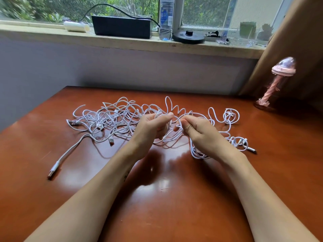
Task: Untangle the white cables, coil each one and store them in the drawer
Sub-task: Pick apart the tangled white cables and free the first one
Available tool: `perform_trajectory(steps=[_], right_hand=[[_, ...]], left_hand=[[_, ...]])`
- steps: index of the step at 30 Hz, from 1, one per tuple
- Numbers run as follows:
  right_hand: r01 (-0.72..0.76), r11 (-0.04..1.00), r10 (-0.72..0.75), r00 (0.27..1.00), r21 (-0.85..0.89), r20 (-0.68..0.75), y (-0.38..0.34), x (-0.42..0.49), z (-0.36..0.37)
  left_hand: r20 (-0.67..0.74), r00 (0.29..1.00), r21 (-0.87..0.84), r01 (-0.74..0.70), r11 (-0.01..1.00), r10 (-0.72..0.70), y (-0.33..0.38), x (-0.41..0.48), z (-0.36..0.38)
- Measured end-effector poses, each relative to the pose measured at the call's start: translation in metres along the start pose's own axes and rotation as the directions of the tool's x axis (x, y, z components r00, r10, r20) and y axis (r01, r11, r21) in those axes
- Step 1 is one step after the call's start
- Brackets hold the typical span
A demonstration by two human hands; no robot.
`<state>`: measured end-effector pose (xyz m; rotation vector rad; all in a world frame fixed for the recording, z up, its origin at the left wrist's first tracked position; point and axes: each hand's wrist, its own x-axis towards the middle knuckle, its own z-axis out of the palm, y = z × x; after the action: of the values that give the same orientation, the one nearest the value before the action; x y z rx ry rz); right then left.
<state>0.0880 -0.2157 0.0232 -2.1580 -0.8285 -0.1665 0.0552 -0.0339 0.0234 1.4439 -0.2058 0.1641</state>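
A tangle of white cables (pixel 111 117) sprawls across the middle of the brown table (pixel 166 198). My left hand (pixel 152 128) grips a small coil of white cable between thumb and fingers, lifted a little above the table. My right hand (pixel 195 130) pinches a strand of the same cable just to the right of it. A bundle of loops (pixel 197 151) hangs below my right wrist. One USB plug (pixel 53 172) lies loose at the front left, another (pixel 111 142) near the middle. No drawer is in view.
A pink lamp-like ornament (pixel 274 84) stands at the table's back right corner. The windowsill behind holds a black box (pixel 122 27), a water bottle (pixel 166 18) and a round black base (pixel 188 37). A brown curtain (pixel 300 41) hangs at the right.
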Motion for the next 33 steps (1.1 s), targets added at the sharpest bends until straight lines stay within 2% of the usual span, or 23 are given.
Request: perform_trajectory(steps=[3,5,9,13,16,19,22,26,30,33], right_hand=[[-0.046,0.993,0.046,0.999,0.111,0.008,-0.002,0.0,0.002],[-0.016,0.991,0.021,0.999,0.132,-0.037,-0.004,-0.001,0.005],[0.091,0.995,-0.096,0.979,-0.034,-0.179,-0.004,0.001,0.007],[0.129,0.983,-0.161,0.946,-0.129,-0.281,-0.003,0.001,0.01],[0.113,0.976,-0.169,0.93,-0.184,-0.326,-0.003,0.002,0.012],[-0.012,0.975,-0.067,0.935,-0.223,-0.347,0.001,0.004,0.013],[-0.094,0.987,0.06,0.967,-0.129,-0.246,0.003,0.003,0.011],[-0.116,0.987,0.121,0.992,0.108,-0.038,-0.009,-0.001,0.011],[-0.185,0.912,0.192,0.981,0.367,0.019,-0.013,0.001,0.003],[-0.257,0.887,0.244,0.966,0.383,0.083,-0.009,-0.001,-0.004]], left_hand=[[-0.059,0.998,-0.003,-0.006,1.0,0.006,0.0,0.002,-0.001],[-0.084,0.996,-0.032,-0.003,0.999,0.001,0.001,0.003,-0.003],[-0.071,0.997,-0.057,0.006,0.998,-0.01,0.001,0.003,-0.004],[-0.045,0.999,-0.087,0.007,0.996,-0.011,0.002,0.001,-0.001],[-0.029,1.0,-0.093,-0.005,0.996,0.002,0.003,0.001,0.0],[0.007,1.0,-0.112,-0.013,0.994,0.014,0.004,0.0,0.0],[0.077,0.997,-0.159,-0.007,0.987,0.019,0.005,-0.001,0.002],[0.079,0.997,-0.132,-0.007,0.991,0.017,0.003,0.001,0.001],[0.033,0.998,-0.111,-0.05,0.993,0.054,0.0,0.004,-0.002],[0.018,0.997,-0.075,-0.068,0.995,0.07,-0.002,0.004,-0.001]])
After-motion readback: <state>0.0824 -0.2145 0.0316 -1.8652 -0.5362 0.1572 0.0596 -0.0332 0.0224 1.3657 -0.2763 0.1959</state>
